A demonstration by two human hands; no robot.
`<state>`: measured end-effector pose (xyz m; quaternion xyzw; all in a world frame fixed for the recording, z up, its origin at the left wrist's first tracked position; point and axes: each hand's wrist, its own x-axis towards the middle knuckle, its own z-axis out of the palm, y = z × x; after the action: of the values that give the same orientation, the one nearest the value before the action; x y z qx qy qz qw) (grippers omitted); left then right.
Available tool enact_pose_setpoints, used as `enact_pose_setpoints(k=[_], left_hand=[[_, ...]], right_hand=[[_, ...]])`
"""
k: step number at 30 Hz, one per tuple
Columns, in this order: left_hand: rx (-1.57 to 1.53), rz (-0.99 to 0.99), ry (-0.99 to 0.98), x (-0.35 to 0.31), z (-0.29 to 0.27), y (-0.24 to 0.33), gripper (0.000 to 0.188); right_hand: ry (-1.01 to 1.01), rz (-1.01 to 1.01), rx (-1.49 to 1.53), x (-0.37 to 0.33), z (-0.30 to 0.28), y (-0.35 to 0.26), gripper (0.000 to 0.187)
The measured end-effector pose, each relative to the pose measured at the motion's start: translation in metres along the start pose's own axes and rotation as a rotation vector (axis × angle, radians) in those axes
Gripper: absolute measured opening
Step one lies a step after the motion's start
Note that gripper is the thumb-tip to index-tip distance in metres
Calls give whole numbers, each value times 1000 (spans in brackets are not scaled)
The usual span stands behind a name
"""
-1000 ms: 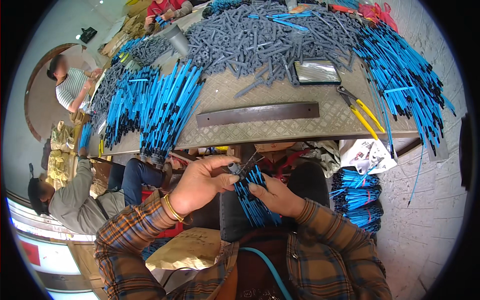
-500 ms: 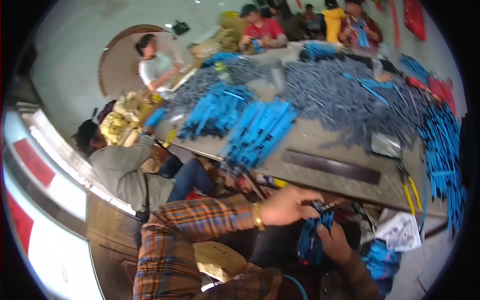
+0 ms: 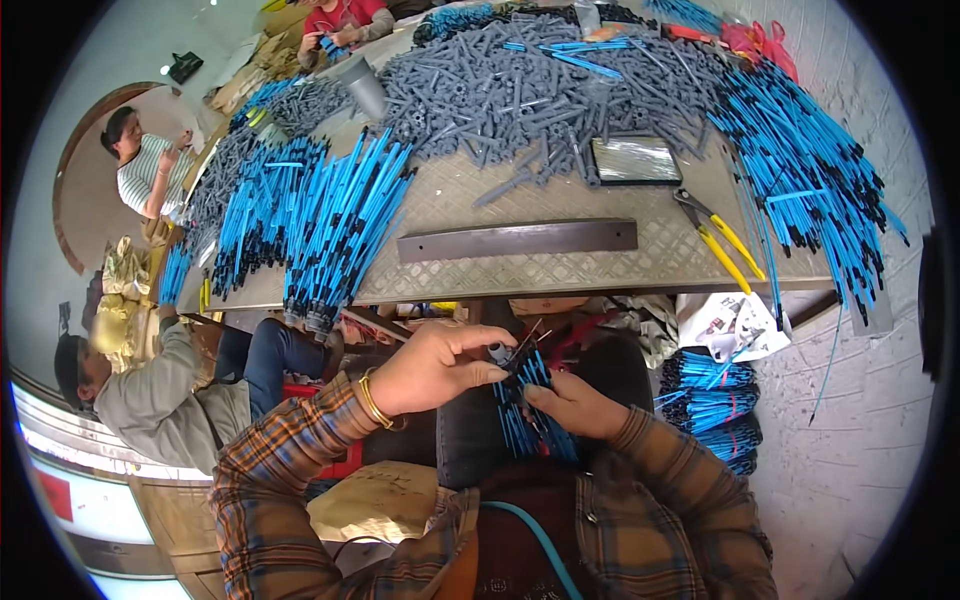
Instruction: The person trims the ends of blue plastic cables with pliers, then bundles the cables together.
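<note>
Table point(image 3: 440, 190) spans the far side, a broad grey pile point(image 3: 540, 80) of ribbed plastic pieces across its far middle. Blue black-ended sticks heap at right point(image 3: 810, 165); further stacks point(image 3: 345, 215) at left. Tied blue bundles point(image 3: 715, 400) lie below the table, right.

Writing: faint strokes on a brown paper sheet point(image 3: 375, 505), near left; dark print on a white bag point(image 3: 735, 325) under the table edge, right — too small to read.

Against half a second ago: view swings back from the left, blur gone, table square-on; the far workers beyond the pile drop out of sight. Both hands keep their holds.

Containers: white bag's contents hidden. Red bag point(image 3: 762, 45), far right, contents unclear. Shallow black tray point(image 3: 637, 160) shows a shiny silvery top. Grey cup point(image 3: 363, 88) leans at the pile's left; inside not visible.

Near centre, over the lap: right hand point(image 3: 580, 405) grasps a blue bundle point(image 3: 515, 420), thumb across it. Left hand point(image 3: 435, 368) pinches a small grey piece point(image 3: 498, 352) between thumb and forefinger — just beside the bundle's far end.
</note>
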<state>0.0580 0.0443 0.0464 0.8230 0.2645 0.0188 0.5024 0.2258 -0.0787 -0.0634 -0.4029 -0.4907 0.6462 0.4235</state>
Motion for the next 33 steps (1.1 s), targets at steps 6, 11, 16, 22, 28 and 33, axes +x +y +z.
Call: enact_pose_setpoints(k=[6, 11, 16, 22, 28, 33], left_hand=[[-3, 142, 111, 5, 7, -18, 30], [-214, 15, 42, 11, 1, -7, 28], [-288, -11, -46, 12, -8, -5, 28], [-210, 69, -99, 13, -9, -11, 27], [-217, -94, -35, 11, -1, -1, 32], [-303, -52, 106, 6, 16, -11, 34]], right_hand=[[177, -93, -98, -1, 14, 3, 32], [415, -139, -137, -7, 28, 2, 32], [317, -119, -226, -5, 17, 9, 43], [-11, -14, 9, 2, -4, 10, 33], [131, -57, -150, 0, 6, 5, 41], [301, -101, -243, 1, 14, 11, 38]])
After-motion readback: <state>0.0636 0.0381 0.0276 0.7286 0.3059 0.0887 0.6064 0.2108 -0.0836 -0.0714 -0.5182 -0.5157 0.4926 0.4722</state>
